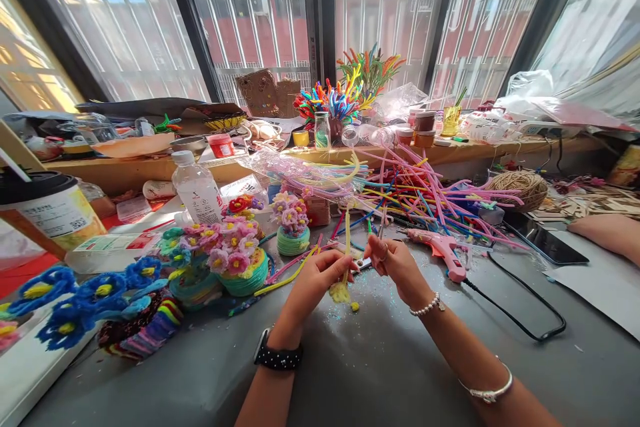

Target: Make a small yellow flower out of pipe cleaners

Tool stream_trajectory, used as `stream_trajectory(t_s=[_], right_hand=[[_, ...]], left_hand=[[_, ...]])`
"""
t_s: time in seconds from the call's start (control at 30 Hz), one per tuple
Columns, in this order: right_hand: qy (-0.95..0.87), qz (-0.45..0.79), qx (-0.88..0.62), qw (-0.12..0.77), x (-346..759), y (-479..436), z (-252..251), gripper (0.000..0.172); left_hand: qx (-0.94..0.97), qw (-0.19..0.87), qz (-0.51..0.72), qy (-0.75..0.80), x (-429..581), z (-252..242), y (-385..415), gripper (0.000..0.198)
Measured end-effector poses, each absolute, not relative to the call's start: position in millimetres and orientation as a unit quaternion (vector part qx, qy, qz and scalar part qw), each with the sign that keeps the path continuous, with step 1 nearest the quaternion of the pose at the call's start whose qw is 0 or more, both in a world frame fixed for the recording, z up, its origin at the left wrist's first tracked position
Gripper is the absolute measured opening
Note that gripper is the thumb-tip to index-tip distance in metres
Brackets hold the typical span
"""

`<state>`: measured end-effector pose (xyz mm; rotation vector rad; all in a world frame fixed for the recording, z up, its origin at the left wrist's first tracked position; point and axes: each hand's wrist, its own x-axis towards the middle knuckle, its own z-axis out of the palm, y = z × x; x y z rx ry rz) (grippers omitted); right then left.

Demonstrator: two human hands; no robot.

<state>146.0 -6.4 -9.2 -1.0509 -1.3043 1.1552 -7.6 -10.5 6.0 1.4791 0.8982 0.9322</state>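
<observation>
My left hand (327, 273) pinches an upright pale yellow pipe cleaner (348, 230) between thumb and fingers. Below those fingers is a fluffy yellow clump (340, 292); whether it joins the pipe cleaner I cannot tell. A small yellow ball (355, 307) lies beside it on the grey table. Just to the right, my right hand (395, 267) is closed around a slim metal tool (383, 221), seemingly small scissors, with its tips pointing up. Between the hands a small metal piece (363, 263) shows, partly covered. Bits of glitter and yellow fluff dot the tabletop there.
Pipe-cleaner flower pots (245, 267) stand on the left near a plastic bottle (197, 187) and a cup (45, 207). Ahead lies a heap of loose pipe cleaners (415, 190). A pink glue gun (445, 250) with its cable, a phone (545, 238) and another person's arm (607, 233) are right.
</observation>
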Motion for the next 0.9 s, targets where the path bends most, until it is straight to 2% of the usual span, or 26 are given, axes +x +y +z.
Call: stream_trajectory(t_s=[0.13, 0.3, 0.47, 0.7, 0.77, 0.9], right_hand=[[-0.676, 0.431, -0.427, 0.419, 142.1, -10.5, -9.2, 0.055], [-0.735, 0.432, -0.395, 0.342, 136.5, -14.4, -6.8, 0.063], [-0.726, 0.492, -0.372, 0.302, 132.7, -18.3, -8.3, 0.054], [-0.646, 0.645, -0.303, 0.274, 136.0, -24.0, -4.0, 0.037], [-0.643, 0.643, -0.302, 0.288, 136.3, -22.0, -5.0, 0.036], [-0.633, 0.575, -0.355, 0.379, 135.7, -17.0, -6.1, 0.038]], left_hand=[[0.583, 0.556, 0.451, 0.384, -8.0, 6.5, -11.1, 0.024], [0.559, 0.538, 0.517, 0.361, -9.2, 6.0, -11.7, 0.021], [0.574, 0.593, 0.468, 0.318, -10.7, 6.7, -13.6, 0.023], [0.534, 0.646, 0.475, 0.269, -11.6, 7.1, -15.1, 0.028], [0.531, 0.635, 0.481, 0.288, -12.6, 6.5, -14.1, 0.028], [0.545, 0.574, 0.506, 0.343, -13.7, 4.4, -9.6, 0.026]])
